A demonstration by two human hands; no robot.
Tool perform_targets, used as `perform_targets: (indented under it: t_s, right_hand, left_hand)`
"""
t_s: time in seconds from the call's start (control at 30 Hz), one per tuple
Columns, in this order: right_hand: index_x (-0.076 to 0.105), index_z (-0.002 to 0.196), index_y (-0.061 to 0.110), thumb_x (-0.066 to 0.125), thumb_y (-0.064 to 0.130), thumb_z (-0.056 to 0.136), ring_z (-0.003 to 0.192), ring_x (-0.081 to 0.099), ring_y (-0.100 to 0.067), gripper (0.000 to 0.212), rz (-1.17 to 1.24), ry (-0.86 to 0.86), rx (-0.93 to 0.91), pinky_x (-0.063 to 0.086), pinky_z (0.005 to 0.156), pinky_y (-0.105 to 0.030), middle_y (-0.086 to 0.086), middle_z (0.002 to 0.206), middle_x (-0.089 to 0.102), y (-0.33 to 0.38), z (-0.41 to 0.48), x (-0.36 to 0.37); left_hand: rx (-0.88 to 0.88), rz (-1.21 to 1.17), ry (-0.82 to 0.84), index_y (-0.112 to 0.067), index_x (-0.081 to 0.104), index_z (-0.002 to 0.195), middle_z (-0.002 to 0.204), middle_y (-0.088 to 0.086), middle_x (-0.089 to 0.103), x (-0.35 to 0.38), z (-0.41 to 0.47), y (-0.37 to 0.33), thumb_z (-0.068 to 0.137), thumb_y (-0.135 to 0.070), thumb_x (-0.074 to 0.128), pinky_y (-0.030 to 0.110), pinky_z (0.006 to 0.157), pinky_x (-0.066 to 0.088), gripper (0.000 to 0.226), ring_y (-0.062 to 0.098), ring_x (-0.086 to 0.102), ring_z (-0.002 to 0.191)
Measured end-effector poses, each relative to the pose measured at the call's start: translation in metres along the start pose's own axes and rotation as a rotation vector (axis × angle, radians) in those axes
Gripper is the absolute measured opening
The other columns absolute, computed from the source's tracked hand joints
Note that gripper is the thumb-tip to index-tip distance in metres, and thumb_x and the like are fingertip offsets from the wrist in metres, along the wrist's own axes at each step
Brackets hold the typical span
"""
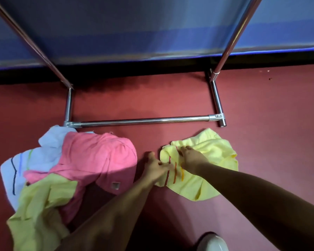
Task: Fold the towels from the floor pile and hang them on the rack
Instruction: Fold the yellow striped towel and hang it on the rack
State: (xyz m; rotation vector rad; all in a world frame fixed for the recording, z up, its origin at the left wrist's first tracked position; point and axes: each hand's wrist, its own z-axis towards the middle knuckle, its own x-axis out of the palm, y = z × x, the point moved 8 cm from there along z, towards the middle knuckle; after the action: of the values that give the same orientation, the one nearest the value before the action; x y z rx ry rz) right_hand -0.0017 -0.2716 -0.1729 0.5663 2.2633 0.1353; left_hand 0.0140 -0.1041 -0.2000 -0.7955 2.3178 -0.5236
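I observe a dull red floor (261,124) meeting a blue wall (152,24), with the chrome tube base of the rack (143,121) standing on it. The left hand (156,167) pinches the striped edge of a crumpled yellow towel (212,151) lying right of the pile. The right hand (190,158), somewhat blurred, appears to clutch the same soft terry cloth, while the pink towel (98,153) and white towel (49,142) lie heaped at left.
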Motion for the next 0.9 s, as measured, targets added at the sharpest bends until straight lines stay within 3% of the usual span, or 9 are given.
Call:
perform_targets:
  t_s: [0.07,0.2,0.3,0.4,0.5,0.6,0.73,0.83,0.9]
  right_hand:
    - [0.066,0.110,0.016,0.062,0.019,0.087,0.102,0.065,-0.029,0.023,0.022,0.081,-0.014,0.049,0.077,-0.030,-0.006,0.110,0.065,0.005,-0.005,0.013]
    - [0.073,0.100,0.003,0.071,0.017,0.084,0.085,0.062,-0.019,0.021,0.124,0.111,-0.090,0.043,0.068,-0.025,-0.008,0.095,0.069,0.021,-0.018,-0.005]
    - [0.074,0.091,0.003,0.077,0.012,0.081,0.073,0.055,-0.012,0.014,0.357,0.040,-0.110,0.043,0.071,-0.026,0.001,0.078,0.062,0.037,-0.034,-0.051]
    - [0.070,0.085,0.015,0.079,0.008,0.082,0.059,0.052,-0.006,0.012,0.515,0.022,-0.143,0.044,0.058,-0.018,0.008,0.066,0.059,0.064,-0.066,-0.103]
    - [0.069,0.088,0.011,0.075,0.004,0.086,0.055,0.052,-0.012,0.009,0.616,-0.026,-0.209,0.043,0.050,-0.020,-0.001,0.068,0.061,0.096,-0.110,-0.152]
    - [0.068,0.082,0.010,0.071,0.001,0.087,0.051,0.053,-0.013,0.011,0.713,-0.141,-0.293,0.044,0.051,-0.024,-0.006,0.066,0.062,0.126,-0.167,-0.197]
    - [0.066,0.080,0.009,0.067,-0.004,0.087,0.054,0.053,-0.002,0.015,0.879,-0.291,-0.446,0.042,0.054,-0.013,0.002,0.064,0.061,0.169,-0.253,-0.242]
    - [0.070,0.086,0.007,0.073,0.007,0.083,0.072,0.059,-0.005,0.004,0.947,-0.376,-0.551,0.048,0.071,-0.021,0.000,0.080,0.070,0.202,-0.313,-0.257]
    - [0.070,0.089,0.006,0.075,0.014,0.079,0.086,0.065,-0.010,0.013,1.009,-0.391,-0.617,0.053,0.086,-0.029,-0.003,0.097,0.076,0.224,-0.346,-0.260]
  left_hand:
    - [0.022,-0.122,0.051,-0.012,0.057,0.107,0.098,0.002,0.073,0.011,0.000,0.002,0.068,-0.040,0.080,0.033,0.082,0.056,0.053,0.022,0.071,0.093]
    - [0.127,-0.217,0.019,-0.009,0.070,0.094,0.083,-0.001,0.069,-0.005,-0.013,-0.018,0.090,-0.012,0.068,0.020,0.062,0.046,0.006,0.012,0.060,0.072]
    - [0.146,-0.422,-0.012,-0.014,0.067,0.089,0.085,0.004,0.068,-0.046,-0.030,-0.036,0.093,-0.010,0.065,0.026,0.064,0.048,0.006,0.018,0.060,0.075]
    - [0.277,-0.500,0.003,-0.014,0.063,0.086,0.080,0.003,0.064,-0.096,-0.064,-0.076,0.095,-0.007,0.062,0.020,0.056,0.046,0.011,0.015,0.057,0.069]
    - [0.405,-0.548,0.012,-0.010,0.061,0.090,0.073,0.004,0.059,-0.141,-0.115,-0.122,0.096,-0.006,0.061,0.017,0.047,0.042,0.007,0.011,0.053,0.060]
    - [0.560,-0.539,-0.026,-0.011,0.060,0.089,0.071,0.001,0.058,-0.183,-0.178,-0.164,0.096,-0.003,0.060,0.015,0.051,0.040,0.010,0.003,0.051,0.057]
    - [0.734,-0.583,-0.077,-0.010,0.060,0.094,0.076,0.000,0.060,-0.235,-0.276,-0.200,0.096,-0.007,0.060,0.016,0.054,0.040,0.004,0.004,0.052,0.061]
    - [0.836,-0.564,-0.132,-0.016,0.063,0.093,0.075,-0.002,0.061,-0.268,-0.342,-0.208,0.096,-0.015,0.062,0.019,0.054,0.040,0.003,0.007,0.053,0.062]
    - [0.894,-0.543,-0.201,-0.018,0.063,0.097,0.080,-0.002,0.064,-0.286,-0.380,-0.203,0.098,-0.018,0.060,0.022,0.061,0.043,0.003,0.008,0.057,0.070]
